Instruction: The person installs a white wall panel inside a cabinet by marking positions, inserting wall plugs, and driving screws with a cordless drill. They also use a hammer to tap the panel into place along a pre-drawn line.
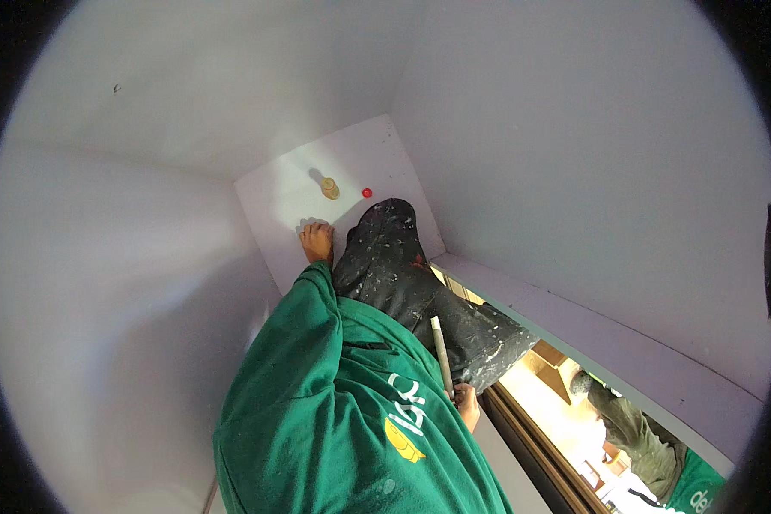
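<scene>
My left hand (317, 242) rests on the pale lilac panel (295, 190) at the bottom of the box-like space, its bent fingers spread against the surface and holding nothing. Just beyond those fingers is a small yellowish bottle (331, 189). To the bottle's right a round red cap (367, 193) lies on the same panel. Low beside my thigh, my right hand (466, 405) is closed round the lower end of a slim pale stick (442, 355). The stick points upward across my leg and has a whitish tip; its kind is not clear.
Tall pale walls (574, 128) surround me closely on several sides. My paint-spotted black trousers (385, 257) take up the middle. At the right a ledge (591, 330) borders a long opening. Through it show a lit floor and another person's trouser leg (634, 437).
</scene>
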Demonstrator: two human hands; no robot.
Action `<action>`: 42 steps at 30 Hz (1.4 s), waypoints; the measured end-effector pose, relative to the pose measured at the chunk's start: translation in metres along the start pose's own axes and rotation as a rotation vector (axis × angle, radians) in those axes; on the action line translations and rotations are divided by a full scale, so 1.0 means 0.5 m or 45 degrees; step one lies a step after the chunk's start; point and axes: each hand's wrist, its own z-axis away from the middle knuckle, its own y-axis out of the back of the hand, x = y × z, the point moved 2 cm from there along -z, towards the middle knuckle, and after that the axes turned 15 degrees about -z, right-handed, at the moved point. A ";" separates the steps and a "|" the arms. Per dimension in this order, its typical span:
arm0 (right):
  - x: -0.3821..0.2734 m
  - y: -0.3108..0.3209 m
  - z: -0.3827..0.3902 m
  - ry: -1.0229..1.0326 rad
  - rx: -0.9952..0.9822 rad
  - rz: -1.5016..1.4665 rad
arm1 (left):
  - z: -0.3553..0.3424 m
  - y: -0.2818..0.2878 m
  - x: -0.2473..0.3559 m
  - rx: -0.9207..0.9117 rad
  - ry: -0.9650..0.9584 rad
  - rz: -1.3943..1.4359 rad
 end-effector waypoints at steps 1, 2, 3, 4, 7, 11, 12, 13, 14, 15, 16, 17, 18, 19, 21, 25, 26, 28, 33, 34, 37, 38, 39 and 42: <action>0.012 0.000 0.001 0.052 0.028 0.006 | -0.001 0.010 0.011 0.020 0.052 0.021; 0.010 0.000 0.000 0.027 0.027 -0.004 | -0.003 0.009 0.016 0.030 0.068 -0.015; 0.008 -0.001 0.001 0.004 0.024 -0.014 | -0.010 0.007 0.021 0.041 0.085 -0.051; 0.006 0.000 0.000 -0.019 0.022 -0.025 | -0.012 0.007 0.024 0.052 0.103 -0.088; 0.013 -0.002 0.005 -0.049 0.021 -0.024 | -0.025 0.006 0.033 -0.067 0.054 0.012; 0.017 0.001 -0.006 -0.137 -0.056 0.001 | -0.028 -0.018 0.026 -0.094 0.067 0.061; 0.011 -0.001 -0.006 -0.137 -0.050 -0.005 | -0.027 -0.028 0.026 -0.071 0.065 0.060; 0.003 0.000 -0.007 -0.138 -0.053 0.071 | -0.028 -0.037 0.026 -0.038 0.066 0.061; 0.005 0.000 -0.009 -0.132 -0.044 0.026 | -0.027 -0.050 0.024 -0.007 0.078 0.064; 0.009 -0.001 -0.009 -0.130 -0.041 -0.020 | -0.024 -0.061 0.017 0.024 0.086 0.064; 0.013 -0.001 -0.010 -0.128 -0.040 -0.065 | -0.023 -0.072 0.012 0.063 0.098 0.059; 0.013 -0.003 -0.009 -0.049 -0.026 -0.034 | -0.026 -0.075 0.011 0.101 0.110 0.058; 0.011 -0.005 -0.011 0.031 -0.014 -0.002 | -0.027 -0.078 0.010 0.119 0.120 0.073; 0.011 -0.005 -0.013 0.114 -0.005 0.030 | -0.023 -0.079 0.009 0.159 0.130 0.089; 0.041 -0.015 -0.005 0.047 0.014 0.014 | -0.017 -0.067 0.014 0.027 0.112 0.251; 0.056 -0.021 -0.001 0.045 0.042 -0.040 | -0.013 -0.035 0.016 -0.119 0.243 0.575; 0.051 -0.019 -0.006 0.040 0.033 -0.016 | -0.010 -0.042 0.004 -0.134 0.308 0.653; 0.041 -0.013 -0.013 0.032 0.016 0.030 | -0.005 -0.054 -0.021 -0.161 0.437 0.809; 0.022 -0.021 -0.012 0.059 0.057 -0.005 | -0.009 0.009 0.015 0.118 0.325 0.724; 0.031 -0.019 -0.014 0.076 0.053 -0.019 | -0.004 0.018 0.015 0.167 0.286 0.745; 0.047 -0.023 -0.020 0.222 0.067 0.009 | 0.006 0.053 0.012 0.232 0.154 0.862; 0.044 -0.022 -0.019 0.245 0.071 0.012 | 0.013 0.066 0.007 0.255 0.130 0.881; 0.055 -0.022 -0.015 0.304 0.077 0.017 | 0.019 0.076 0.002 0.269 0.220 1.018; 0.070 -0.023 -0.020 0.412 0.092 -0.010 | 0.001 0.178 -0.016 0.599 0.507 1.126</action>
